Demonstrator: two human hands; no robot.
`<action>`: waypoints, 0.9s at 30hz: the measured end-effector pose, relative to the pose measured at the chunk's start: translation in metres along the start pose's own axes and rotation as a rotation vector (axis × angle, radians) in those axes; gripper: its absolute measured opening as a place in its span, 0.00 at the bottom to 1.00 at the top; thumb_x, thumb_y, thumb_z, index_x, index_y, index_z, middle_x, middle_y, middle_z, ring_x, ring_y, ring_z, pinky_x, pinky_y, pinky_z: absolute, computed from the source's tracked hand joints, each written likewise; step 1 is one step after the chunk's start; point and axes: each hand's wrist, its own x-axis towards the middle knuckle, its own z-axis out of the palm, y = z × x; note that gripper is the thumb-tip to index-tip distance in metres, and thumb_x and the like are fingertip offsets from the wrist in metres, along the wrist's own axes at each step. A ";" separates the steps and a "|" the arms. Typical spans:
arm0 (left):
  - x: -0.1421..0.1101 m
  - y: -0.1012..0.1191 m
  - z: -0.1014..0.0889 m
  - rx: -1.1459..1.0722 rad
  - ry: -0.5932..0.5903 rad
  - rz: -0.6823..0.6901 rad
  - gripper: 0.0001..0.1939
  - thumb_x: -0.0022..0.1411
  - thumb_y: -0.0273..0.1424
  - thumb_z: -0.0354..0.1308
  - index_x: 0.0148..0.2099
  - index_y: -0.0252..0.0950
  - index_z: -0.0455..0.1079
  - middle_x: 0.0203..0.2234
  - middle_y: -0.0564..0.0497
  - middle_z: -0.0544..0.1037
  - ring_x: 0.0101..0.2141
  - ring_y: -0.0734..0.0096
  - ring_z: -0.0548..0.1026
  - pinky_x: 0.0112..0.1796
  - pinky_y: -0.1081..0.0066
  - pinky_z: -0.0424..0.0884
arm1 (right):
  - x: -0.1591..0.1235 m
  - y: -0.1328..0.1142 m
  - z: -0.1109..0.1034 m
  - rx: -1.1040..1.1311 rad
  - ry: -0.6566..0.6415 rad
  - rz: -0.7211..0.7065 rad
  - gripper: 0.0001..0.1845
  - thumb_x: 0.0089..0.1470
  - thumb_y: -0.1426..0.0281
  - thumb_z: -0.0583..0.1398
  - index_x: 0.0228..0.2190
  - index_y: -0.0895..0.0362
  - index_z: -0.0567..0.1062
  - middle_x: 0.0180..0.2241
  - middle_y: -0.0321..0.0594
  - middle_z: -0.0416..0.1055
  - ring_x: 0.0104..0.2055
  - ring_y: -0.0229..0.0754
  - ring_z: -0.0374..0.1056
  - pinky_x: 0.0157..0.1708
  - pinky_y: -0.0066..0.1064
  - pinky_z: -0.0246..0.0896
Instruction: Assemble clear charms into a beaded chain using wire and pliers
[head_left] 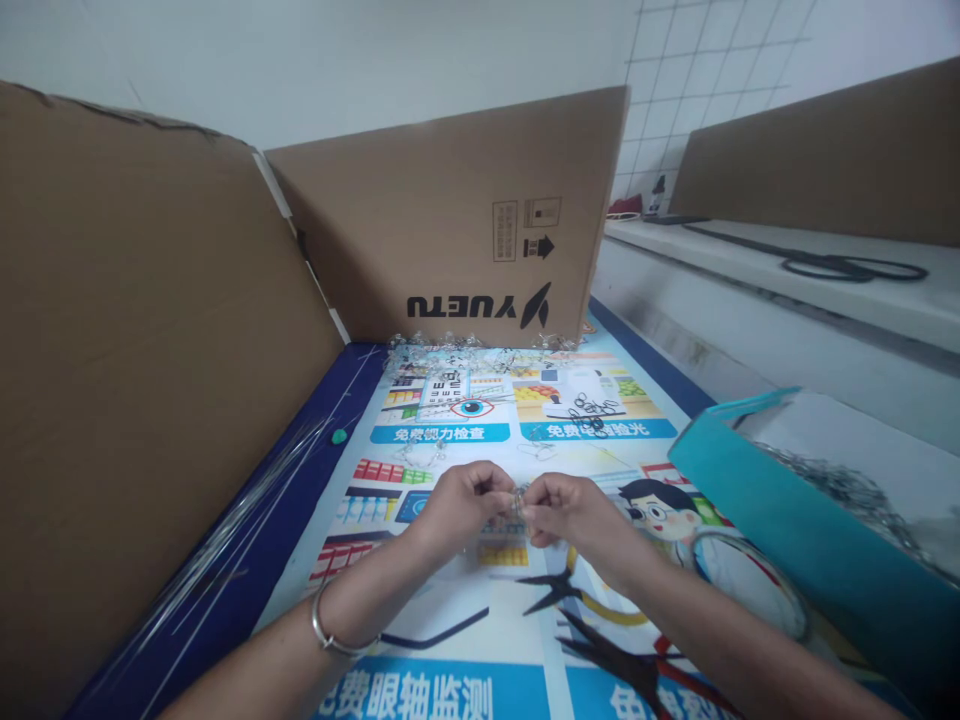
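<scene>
Head view: small wire (519, 502) is pinched between left hand (469, 508) and right hand (559, 507), probably for steadiness; pliers (559, 588) lie near.

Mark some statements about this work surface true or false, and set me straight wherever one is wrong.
1. The left hand and right hand meet at a small wire piece. True.
2. The bracelet is on the right wrist. False: it is on the left one.
3. The teal box has wire pieces inside. True.
4. The yellow-handled pliers are in the right hand. False: they lie on the printed sheet.
5. The YUETU lettering appears upside down. True.
</scene>
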 end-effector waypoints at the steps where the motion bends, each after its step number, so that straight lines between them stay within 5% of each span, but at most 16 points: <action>1: 0.000 -0.001 0.001 -0.040 0.000 0.000 0.05 0.46 0.28 0.58 0.27 0.32 0.66 0.17 0.58 0.67 0.19 0.80 0.65 0.24 0.76 0.64 | -0.001 0.000 0.001 0.017 0.006 -0.005 0.11 0.38 0.64 0.62 0.22 0.58 0.68 0.17 0.31 0.65 0.21 0.33 0.63 0.26 0.28 0.61; 16: -0.001 -0.009 0.009 -0.091 0.012 0.012 0.07 0.49 0.31 0.56 0.29 0.33 0.63 0.18 0.57 0.67 0.20 0.78 0.66 0.25 0.75 0.63 | 0.002 0.009 0.001 0.025 0.007 -0.050 0.09 0.41 0.65 0.60 0.23 0.58 0.66 0.19 0.31 0.64 0.22 0.33 0.62 0.26 0.28 0.60; 22: -0.010 0.022 -0.028 0.529 -0.174 0.147 0.05 0.50 0.27 0.54 0.32 0.34 0.69 0.28 0.53 0.73 0.29 0.74 0.68 0.31 0.76 0.62 | 0.012 0.009 -0.021 -0.684 0.192 -0.181 0.05 0.45 0.68 0.54 0.23 0.55 0.68 0.20 0.31 0.66 0.23 0.35 0.61 0.23 0.26 0.52; 27: -0.038 0.027 -0.069 1.069 -0.260 0.135 0.08 0.54 0.28 0.49 0.32 0.36 0.70 0.29 0.51 0.75 0.31 0.70 0.70 0.31 0.74 0.61 | 0.020 0.014 -0.032 -1.103 0.138 -0.115 0.08 0.47 0.70 0.50 0.22 0.54 0.67 0.20 0.33 0.67 0.23 0.36 0.62 0.22 0.26 0.48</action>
